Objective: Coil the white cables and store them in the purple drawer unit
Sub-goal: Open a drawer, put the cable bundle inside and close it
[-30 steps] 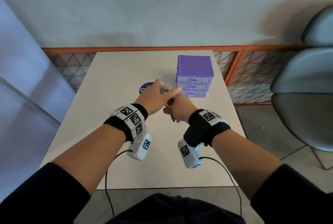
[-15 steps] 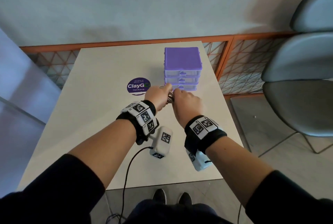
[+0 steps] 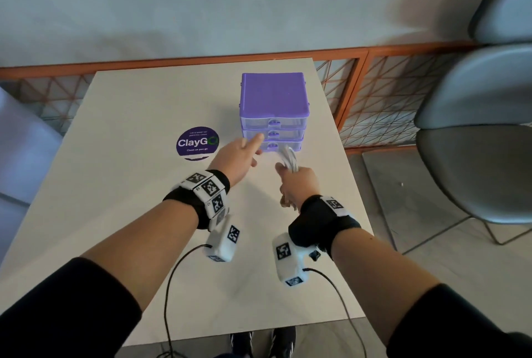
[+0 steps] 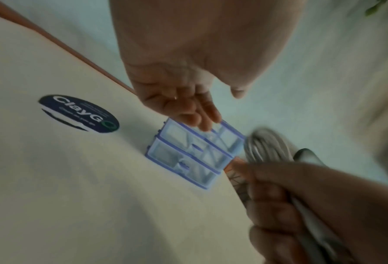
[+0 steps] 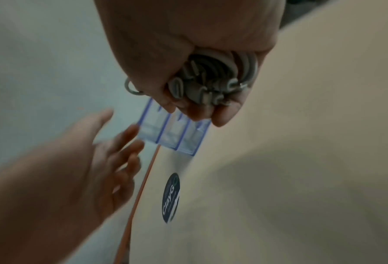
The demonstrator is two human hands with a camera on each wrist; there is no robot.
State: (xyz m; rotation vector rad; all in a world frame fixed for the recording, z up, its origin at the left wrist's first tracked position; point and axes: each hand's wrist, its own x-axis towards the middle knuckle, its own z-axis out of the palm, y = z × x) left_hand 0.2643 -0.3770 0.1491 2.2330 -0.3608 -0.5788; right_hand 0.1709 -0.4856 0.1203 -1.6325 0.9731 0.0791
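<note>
The purple drawer unit stands on the far right part of the white table, its three clear drawers pushed in. My right hand grips a coiled white cable just in front of the lowest drawer. The coil fills the right fist in the right wrist view. My left hand is open, fingers stretched out, its fingertips at the front of the upper drawers; whether they touch is unclear. The left hand appears blurred in the right wrist view.
A round purple ClayGo sticker lies on the table left of the drawers. An orange railing runs behind and to the right of the table. Grey chairs stand on the right. Black wrist-camera wires hang near the front edge.
Both hands held the coil together before. Now my left hand has let go and reached forward to the drawer fronts, while my right hand alone keeps the coil.
</note>
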